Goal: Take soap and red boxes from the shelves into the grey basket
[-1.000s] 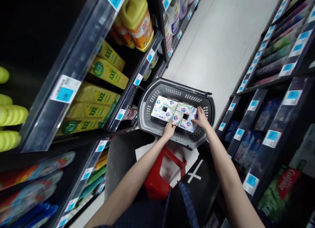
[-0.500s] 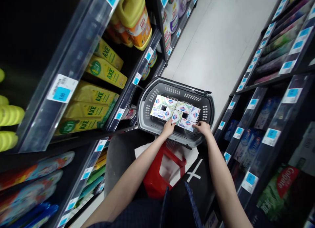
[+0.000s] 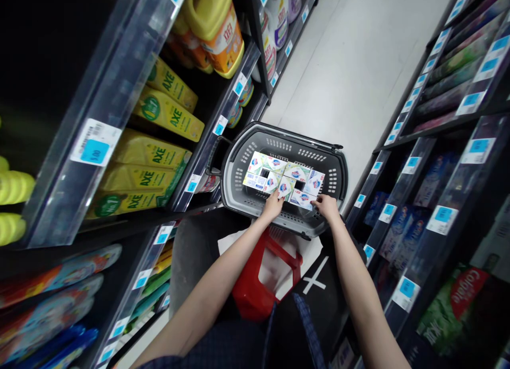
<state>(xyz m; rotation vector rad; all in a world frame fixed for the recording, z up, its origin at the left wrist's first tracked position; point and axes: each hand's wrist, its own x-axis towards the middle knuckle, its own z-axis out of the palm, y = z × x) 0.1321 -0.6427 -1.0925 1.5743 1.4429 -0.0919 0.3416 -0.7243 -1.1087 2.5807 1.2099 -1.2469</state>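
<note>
Several white soap boxes with blue-and-red logos lie in a pattern inside a grey shopping basket. Dark gaps show between some of them. My left hand is closed, its fingertips at the near edge of a middle soap box. My right hand pinches the right end of the lowest soap box in the front row. The undersides of the boxes and part of my fingertips are hidden.
A red plastic object with an opening is below the basket, near my lap. Left shelves hold yellow AXE bottles and large orange-labelled jugs. Right shelves carry Colgate packs. Pale floor runs ahead between them.
My right hand has shifted slightly left against the lowest soap box, which sits a touch further left and up. My left hand stays nearly in place. The view has tilted slightly.
</note>
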